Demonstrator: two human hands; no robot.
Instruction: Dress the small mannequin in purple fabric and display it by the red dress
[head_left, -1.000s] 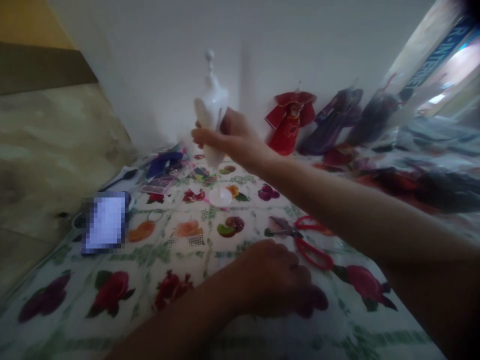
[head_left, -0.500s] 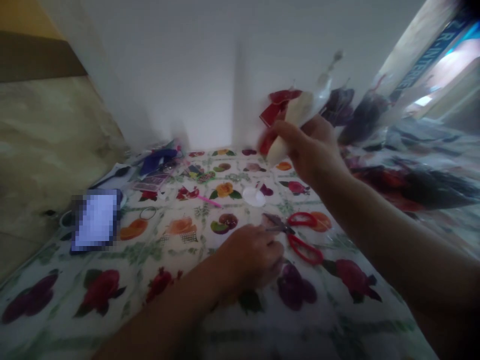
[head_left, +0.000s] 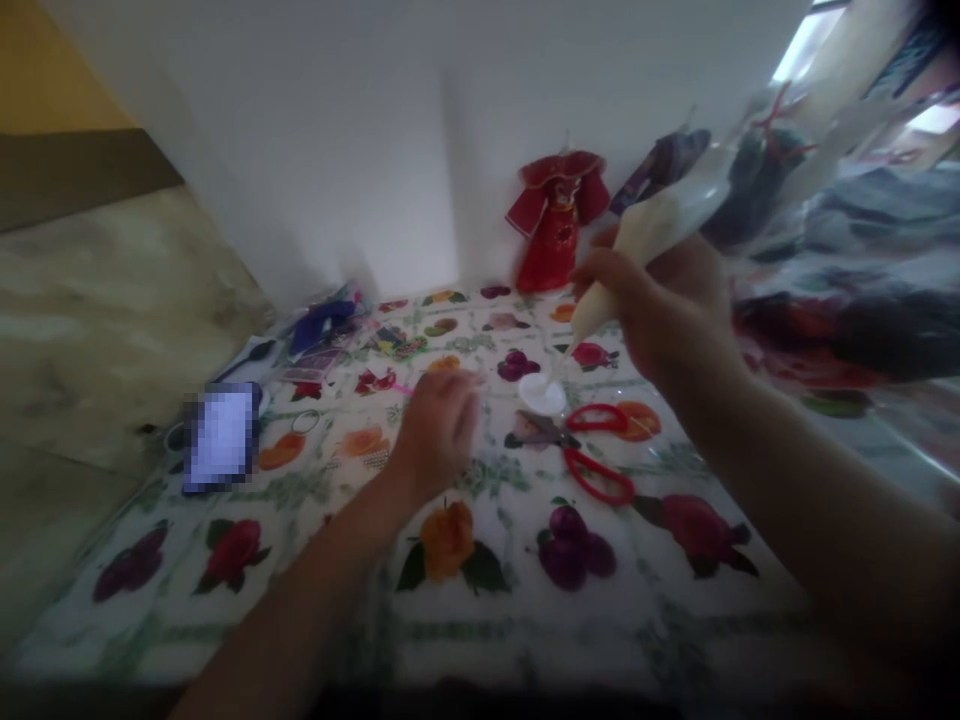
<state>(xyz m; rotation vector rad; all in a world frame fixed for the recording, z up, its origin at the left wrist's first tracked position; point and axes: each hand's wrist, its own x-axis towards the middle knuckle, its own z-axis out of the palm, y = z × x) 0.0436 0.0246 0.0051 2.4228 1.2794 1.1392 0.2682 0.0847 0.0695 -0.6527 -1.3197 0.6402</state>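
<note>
Our right hand point(head_left: 675, 300) gripped the white doll stand point(head_left: 637, 240) tilted above the counter point(head_left: 480, 600), base near the red scissors point(head_left: 592, 450), while our left hand point(head_left: 439, 425) hovered loosely curled, empty, for steadying.

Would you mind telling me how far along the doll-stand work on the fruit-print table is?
Done: the red doll dress stands finished by the wall. In hand: the right hand grips the tilted white doll stand; the left hand reaches near the pink stick. Left: the stand is bare; the red scissors lie idle.
</note>
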